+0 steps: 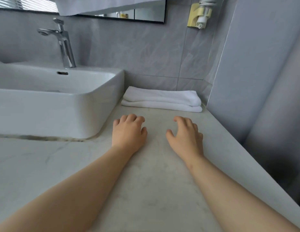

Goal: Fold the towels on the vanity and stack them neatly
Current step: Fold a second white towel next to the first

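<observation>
Two folded white towels (161, 99) lay stacked at the back of the bench (154, 181), just beside the sink (62, 104). The left hand (129, 133) and right hand (186, 134) were in front of them, apart from the stack, fingers loosely curled, grasping nothing

A pale, marble-look vanity top (154, 181) with faint grey veining fills the lower half of the frame and runs back to the grey tiled wall. At the left a white rectangular basin (62, 106) sits on top of it, with a dark, stained seam (45, 137) along its base. At the centre, against the wall and just right of the basin's corner, lie two folded white towels (162, 99), one on the other, edges roughly in line. In front of them, apart from the stack, the left hand (129, 133) and right hand (186, 136) are low over the bare stone with fingers loosely curled; the fingertips may be touching it.
</observation>
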Motion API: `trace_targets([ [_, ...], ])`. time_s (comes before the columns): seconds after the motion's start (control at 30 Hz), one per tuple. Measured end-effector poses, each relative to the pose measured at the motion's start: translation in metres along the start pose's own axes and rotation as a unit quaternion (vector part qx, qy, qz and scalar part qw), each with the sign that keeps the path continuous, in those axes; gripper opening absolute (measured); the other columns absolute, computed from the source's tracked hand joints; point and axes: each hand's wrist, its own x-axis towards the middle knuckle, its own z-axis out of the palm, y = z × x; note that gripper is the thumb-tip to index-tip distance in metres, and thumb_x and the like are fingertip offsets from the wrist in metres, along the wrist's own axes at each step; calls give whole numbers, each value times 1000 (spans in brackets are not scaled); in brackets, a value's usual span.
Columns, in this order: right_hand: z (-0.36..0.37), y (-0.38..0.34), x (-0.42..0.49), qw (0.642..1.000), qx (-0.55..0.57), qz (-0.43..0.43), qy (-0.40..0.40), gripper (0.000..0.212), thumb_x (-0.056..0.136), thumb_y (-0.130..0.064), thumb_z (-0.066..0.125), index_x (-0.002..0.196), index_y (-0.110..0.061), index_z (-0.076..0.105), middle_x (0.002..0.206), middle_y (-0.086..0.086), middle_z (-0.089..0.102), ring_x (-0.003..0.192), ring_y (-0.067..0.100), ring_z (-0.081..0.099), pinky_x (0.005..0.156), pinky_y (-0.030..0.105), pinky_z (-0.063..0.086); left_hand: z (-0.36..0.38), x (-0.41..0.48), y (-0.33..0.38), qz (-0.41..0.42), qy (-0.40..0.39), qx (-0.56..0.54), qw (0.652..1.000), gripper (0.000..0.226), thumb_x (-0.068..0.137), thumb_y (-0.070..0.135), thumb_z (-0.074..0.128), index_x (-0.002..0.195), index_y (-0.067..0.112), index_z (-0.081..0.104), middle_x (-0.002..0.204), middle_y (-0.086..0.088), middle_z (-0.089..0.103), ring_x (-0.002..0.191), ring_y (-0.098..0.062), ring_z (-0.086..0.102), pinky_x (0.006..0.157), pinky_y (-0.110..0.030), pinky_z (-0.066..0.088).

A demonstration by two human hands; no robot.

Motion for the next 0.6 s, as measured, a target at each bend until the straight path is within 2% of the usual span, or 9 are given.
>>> trace_targets([
  [0.17,-18,-7,-54,998,-49,-31,-27,39,90,-34,48,126,-20,45,129,3,48,121,26,41,90,39,38,-27,-51,-7,15,20,7,1000,33,92,29,49,121,18,59,122,-3,59,114,-29,50,95,-36,32],
  [0.37,-23,-12,-67,995,-86,-42,-16,36,88,-33,48,120,-17,51,121,4,52,114,27,45,85,37,37,-36,-63,-2,28,14,24,999,26,76,24,53,89,9,69,85,-10,68,81,-35,63,75,-38,43],
  [0.47,-23,-11,-65,995,-78,-54,-15,38,87,-33,50,123,-18,51,122,3,52,116,27,45,87,38,37,-35,-61,-3,40,1,21,999,31,77,26,50,95,10,68,92,-10,68,86,-35,61,78,-38,41],
  [0.6,-19,-6,-63,994,-62,-86,-20,38,86,-32,55,122,-20,54,123,1,53,116,26,47,88,39,38,-31,-57,-7,67,6,3,998,32,75,28,49,95,12,69,92,-9,68,84,-34,62,77,-39,43],
])
